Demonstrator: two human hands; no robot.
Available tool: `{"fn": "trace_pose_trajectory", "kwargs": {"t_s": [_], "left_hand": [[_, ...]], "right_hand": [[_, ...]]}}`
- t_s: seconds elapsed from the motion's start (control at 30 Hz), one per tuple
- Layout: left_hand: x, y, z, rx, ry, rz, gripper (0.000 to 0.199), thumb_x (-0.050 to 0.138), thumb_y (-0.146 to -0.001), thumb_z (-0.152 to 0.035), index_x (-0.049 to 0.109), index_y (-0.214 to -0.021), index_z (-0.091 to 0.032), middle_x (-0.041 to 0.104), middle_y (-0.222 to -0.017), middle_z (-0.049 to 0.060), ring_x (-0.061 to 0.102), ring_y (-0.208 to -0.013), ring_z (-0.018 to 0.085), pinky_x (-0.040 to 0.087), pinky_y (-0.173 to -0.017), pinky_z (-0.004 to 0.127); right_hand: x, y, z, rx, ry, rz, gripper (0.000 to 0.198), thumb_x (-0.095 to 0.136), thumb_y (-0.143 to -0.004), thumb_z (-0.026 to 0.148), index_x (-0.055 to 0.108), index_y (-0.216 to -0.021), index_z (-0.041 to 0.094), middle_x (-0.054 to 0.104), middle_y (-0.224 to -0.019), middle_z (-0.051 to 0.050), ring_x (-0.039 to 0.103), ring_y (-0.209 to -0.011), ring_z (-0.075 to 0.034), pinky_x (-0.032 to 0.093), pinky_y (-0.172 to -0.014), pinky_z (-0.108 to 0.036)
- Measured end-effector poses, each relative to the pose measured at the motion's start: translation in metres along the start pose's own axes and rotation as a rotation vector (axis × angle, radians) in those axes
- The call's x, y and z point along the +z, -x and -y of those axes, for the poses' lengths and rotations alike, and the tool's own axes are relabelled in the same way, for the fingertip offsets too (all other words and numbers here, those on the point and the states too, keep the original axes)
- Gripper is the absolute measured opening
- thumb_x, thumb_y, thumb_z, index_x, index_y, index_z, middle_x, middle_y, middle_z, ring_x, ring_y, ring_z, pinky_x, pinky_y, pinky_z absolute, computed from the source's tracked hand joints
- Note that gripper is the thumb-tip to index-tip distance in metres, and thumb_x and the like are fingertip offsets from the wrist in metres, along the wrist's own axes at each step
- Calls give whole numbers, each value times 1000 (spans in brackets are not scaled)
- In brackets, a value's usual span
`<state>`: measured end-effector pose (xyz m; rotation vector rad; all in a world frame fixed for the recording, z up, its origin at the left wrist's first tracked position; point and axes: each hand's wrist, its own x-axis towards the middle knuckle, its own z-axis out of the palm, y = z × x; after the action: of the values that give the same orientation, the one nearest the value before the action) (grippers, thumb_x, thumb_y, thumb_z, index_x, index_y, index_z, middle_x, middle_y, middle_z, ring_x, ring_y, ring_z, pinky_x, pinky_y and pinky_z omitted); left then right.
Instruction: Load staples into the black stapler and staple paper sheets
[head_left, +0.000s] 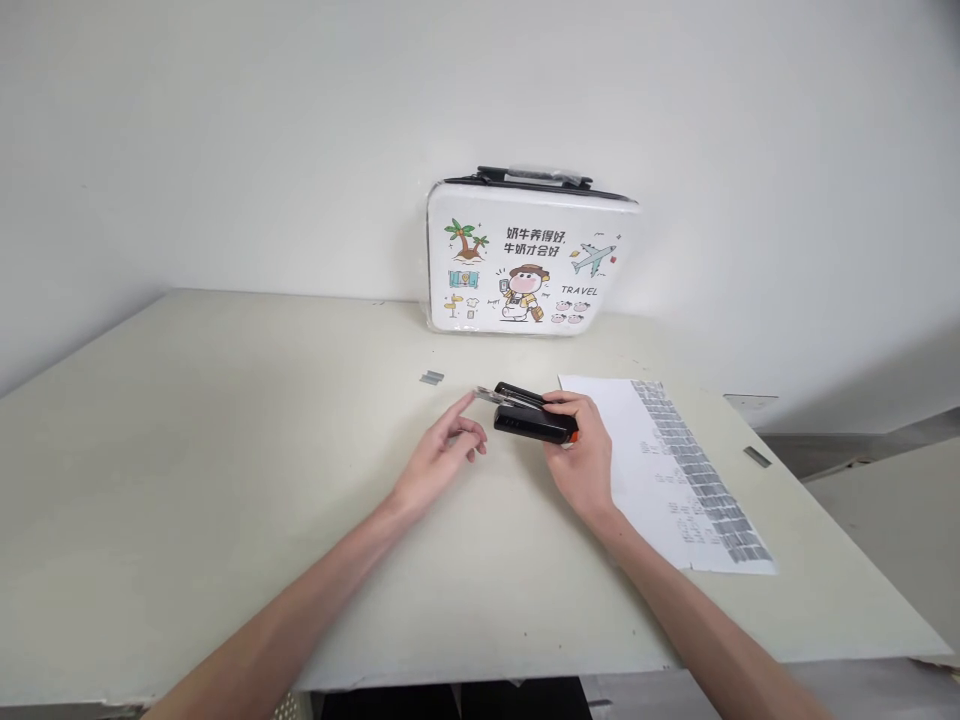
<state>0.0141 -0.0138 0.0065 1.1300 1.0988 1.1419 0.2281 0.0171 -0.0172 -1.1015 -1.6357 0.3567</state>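
A black stapler (534,424) is held above the table by my right hand (581,445), its fingers wrapped around the rear end. The stapler's top is swung apart from its base, and a metal part sticks out at the front left. My left hand (444,448) has its index finger stretched to the tip of that metal part, apparently touching it. The other left fingers are loosely bent and hold nothing. Strips of staples (431,377) lie on the table just beyond my left hand. Partly behind my right wrist is a white sheet of paper (626,480) with a column of grey blocks.
A white case (487,300) with cartoon prints and a black handle stands upright against the wall. Another small grey strip (757,457) lies near the right edge of the pale table (225,480). A wall plate (750,402) sits behind that edge.
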Motion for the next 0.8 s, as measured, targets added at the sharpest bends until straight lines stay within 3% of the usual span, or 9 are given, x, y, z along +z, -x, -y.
{"fn": "trace_pose_trajectory", "kwargs": {"t_s": [0.07, 0.17, 0.37, 0.47, 0.6, 0.8], "left_hand": [[2, 1, 5, 65, -139, 82, 68, 68, -87, -26, 54, -154, -25, 65, -96, 1, 61, -85, 17, 46, -81, 32], [3, 0, 6, 63, -122, 101, 65, 69, -85, -25, 57, -149, -24, 66, -94, 1, 62, -86, 17, 46, -80, 31], [0, -5, -6, -162, 446, -126, 36, 72, -82, -19, 70, -117, -16, 65, -85, 1, 61, -80, 14, 48, -80, 28], [-3, -6, -6, -248, 595, -139, 26, 69, -78, -11, 72, -103, -15, 66, -86, 3, 64, -80, 14, 50, -79, 27], [-3, -3, -1, -297, 556, -23, 29, 69, -75, -3, 76, -102, -13, 73, -98, 9, 71, -94, 18, 53, -89, 30], [-1, 3, 7, -309, 514, 175, 27, 72, -82, 2, 77, -103, -13, 78, -116, 16, 73, -117, 24, 46, -116, 40]], "right_hand": [[1, 1, 0, 10, -15, 10, 36, 54, -76, 6, 62, -105, 26, 69, -123, -8, 64, -113, -27, 52, -69, -35], [1, 1, 2, 22, -8, 38, 32, 56, -79, 9, 63, -106, 26, 69, -123, -9, 64, -115, -28, 54, -72, -37], [-2, -2, 1, 48, -9, 31, 20, 62, -87, 22, 63, -107, 26, 70, -122, -9, 66, -114, -28, 54, -93, -45], [-2, -6, -4, 156, -26, 53, 23, 69, -87, 33, 65, -108, 25, 72, -119, -9, 67, -108, -28, 52, -96, -45], [5, -18, -10, 345, -13, 127, 35, 76, -83, 46, 67, -108, 24, 76, -104, -7, 67, -93, -27, 51, -89, -43], [28, -44, -9, 313, -82, 397, 37, 77, -79, 49, 68, -103, 23, 75, -97, -4, 67, -91, -25, 51, -87, -40]]}}
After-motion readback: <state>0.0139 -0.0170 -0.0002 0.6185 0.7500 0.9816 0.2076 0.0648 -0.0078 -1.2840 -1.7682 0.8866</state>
